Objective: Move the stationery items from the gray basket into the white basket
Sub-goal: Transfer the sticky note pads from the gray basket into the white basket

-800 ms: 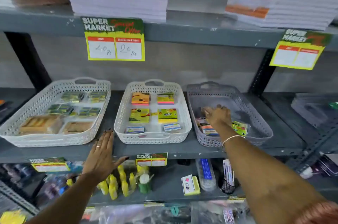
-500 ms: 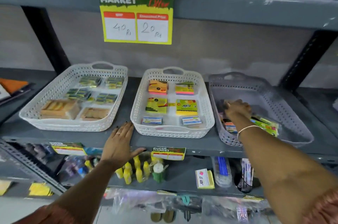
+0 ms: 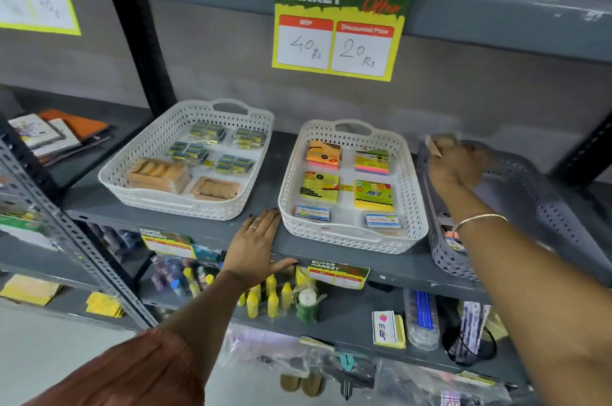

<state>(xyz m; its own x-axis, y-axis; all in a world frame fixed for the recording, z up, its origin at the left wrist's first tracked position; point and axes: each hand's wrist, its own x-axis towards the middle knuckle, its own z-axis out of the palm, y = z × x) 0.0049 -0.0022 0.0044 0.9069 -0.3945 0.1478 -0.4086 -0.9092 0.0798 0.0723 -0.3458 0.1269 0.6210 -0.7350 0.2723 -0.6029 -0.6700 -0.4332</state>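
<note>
Shelf: a gray metal shelf carries three baskets in a row; a price card hangs from the shelf above.
Far-left basket: white, holding wrapped packs of small yellow-and-dark items and two trays of tan pieces; it plays no visible part in this step.
Left hand: lies flat and open on the shelf edge between the two white baskets, holding nothing, as it did a moment ago.
White basket: the middle one, already holding six items in two columns: orange, pink, two yellow, and two small clear boxes in front.
Right hand: half a second ago it was down among the items in the gray basket; now it is raised above that basket's near-left rim, fingers closed on a pale packet, blurred by motion.
Gray basket: at the right edge, with a few colourful items still lying at its near end beneath the wrist.
Meaning for the task: one item appears picked and lifted clear, so the carry leftward to the white basket comes next; more remain to move.
</note>
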